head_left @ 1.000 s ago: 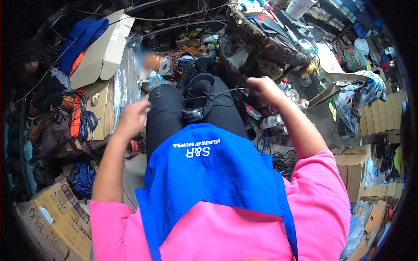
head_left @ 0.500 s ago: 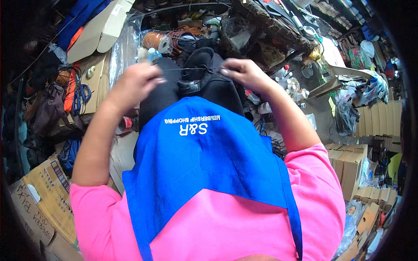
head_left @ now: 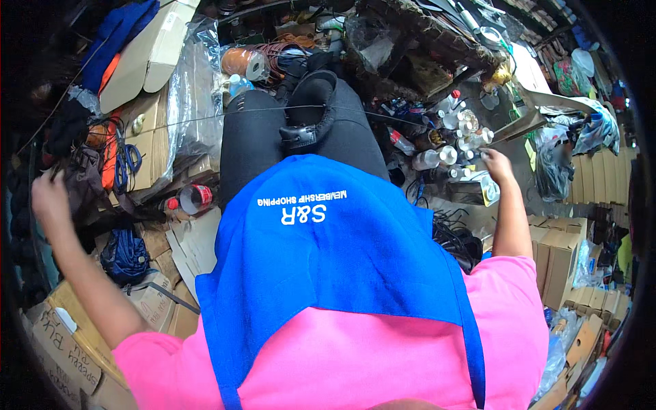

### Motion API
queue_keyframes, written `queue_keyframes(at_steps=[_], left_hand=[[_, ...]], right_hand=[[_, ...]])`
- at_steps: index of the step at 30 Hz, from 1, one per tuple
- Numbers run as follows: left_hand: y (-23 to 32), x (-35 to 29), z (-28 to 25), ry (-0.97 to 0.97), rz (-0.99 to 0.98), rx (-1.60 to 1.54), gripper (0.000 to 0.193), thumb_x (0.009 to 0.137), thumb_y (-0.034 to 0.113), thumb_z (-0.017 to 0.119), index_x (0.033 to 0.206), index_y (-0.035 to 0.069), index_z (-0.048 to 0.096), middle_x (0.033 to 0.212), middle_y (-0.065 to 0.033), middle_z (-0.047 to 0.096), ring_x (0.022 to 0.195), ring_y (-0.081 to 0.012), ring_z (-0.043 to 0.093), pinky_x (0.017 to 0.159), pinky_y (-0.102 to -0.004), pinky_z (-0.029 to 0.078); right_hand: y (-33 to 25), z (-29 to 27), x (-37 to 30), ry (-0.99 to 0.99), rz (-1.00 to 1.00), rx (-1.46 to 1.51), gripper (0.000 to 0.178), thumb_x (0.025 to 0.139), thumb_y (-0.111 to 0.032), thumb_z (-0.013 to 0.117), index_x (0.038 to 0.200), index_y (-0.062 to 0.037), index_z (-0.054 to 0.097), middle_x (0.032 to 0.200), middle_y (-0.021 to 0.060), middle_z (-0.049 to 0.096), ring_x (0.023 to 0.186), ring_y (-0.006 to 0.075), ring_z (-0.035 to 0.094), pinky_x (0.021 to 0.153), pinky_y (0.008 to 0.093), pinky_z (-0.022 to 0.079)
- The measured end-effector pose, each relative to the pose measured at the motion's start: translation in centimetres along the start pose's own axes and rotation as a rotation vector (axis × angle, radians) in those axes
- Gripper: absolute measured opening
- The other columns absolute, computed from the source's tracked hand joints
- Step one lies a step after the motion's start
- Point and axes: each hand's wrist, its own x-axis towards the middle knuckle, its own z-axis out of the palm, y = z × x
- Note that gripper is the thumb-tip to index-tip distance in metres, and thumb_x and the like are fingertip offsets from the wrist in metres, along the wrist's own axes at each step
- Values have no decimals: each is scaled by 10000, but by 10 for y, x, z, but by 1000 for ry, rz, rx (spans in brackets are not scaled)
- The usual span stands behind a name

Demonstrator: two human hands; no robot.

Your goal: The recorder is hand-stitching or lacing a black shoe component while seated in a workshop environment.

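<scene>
A black shoe (head_left: 298, 137) is wedged between my thighs, its padded opening facing up. A dark thread (head_left: 273, 108) runs across it and stretches far out to both sides. At the far left, my left hand (head_left: 51, 198) is closed at the thread's end, slightly blurred. Out on the right, beside the plastic bottles, my right hand (head_left: 497, 167) pinches the other end with curled fingers. Any needle or tool in either hand is too small to make out. A blue apron (head_left: 314, 239) covers my lap.
An orange thread spool (head_left: 246, 65) lies beyond my knees. Blue-handled scissors (head_left: 128, 156) rest on cardboard at left. Several plastic bottles (head_left: 437, 158) and jars stand right of my leg. Cardboard boxes (head_left: 550, 256) are stacked at right, and a red-capped bottle (head_left: 195, 197) lies by my left thigh.
Both hands have spread wide apart from above the shoe, the left toward the far left and the right toward the right, pulling the thread out long. The shoe stays between my thighs.
</scene>
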Motion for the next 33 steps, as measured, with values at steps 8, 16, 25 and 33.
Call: queue_keyframes(at_steps=[8, 16, 25, 33], left_hand=[[371, -65, -150, -222, 895, -1390, 391, 755, 136, 706, 1135, 88, 625, 1239, -136, 567, 1141, -290, 546, 973, -371, 427], [446, -38, -136, -582, 1044, -1149, 281, 780, 229, 703, 995, 59, 643, 952, -129, 583, 950, -272, 580, 849, -356, 456], [453, -30, -116, -895, 1089, -1407, 182, 790, 164, 688, 906, 28, 659, 881, -54, 564, 886, -167, 550, 808, -303, 434], [455, -31, -106, -1277, 928, -1503, 231, 817, 149, 659, 995, 2, 666, 926, -51, 618, 929, -142, 569, 848, -281, 438]], right_hand=[[-278, -26, -18, -171, -698, 780, 176, 827, -53, 644, 999, -28, 679, 958, 49, 643, 869, 102, 607, 752, 261, 494], [-325, -21, 2, -241, -771, 849, 105, 786, -26, 673, 889, -43, 681, 852, 24, 609, 812, 94, 590, 728, 253, 481], [-335, -34, 4, -129, -939, 594, 116, 765, -35, 677, 876, -70, 685, 828, 39, 592, 813, 160, 613, 727, 285, 494], [-334, -7, -13, -111, -827, 827, 139, 759, -65, 698, 894, -98, 695, 797, 48, 595, 768, 158, 606, 701, 283, 487]])
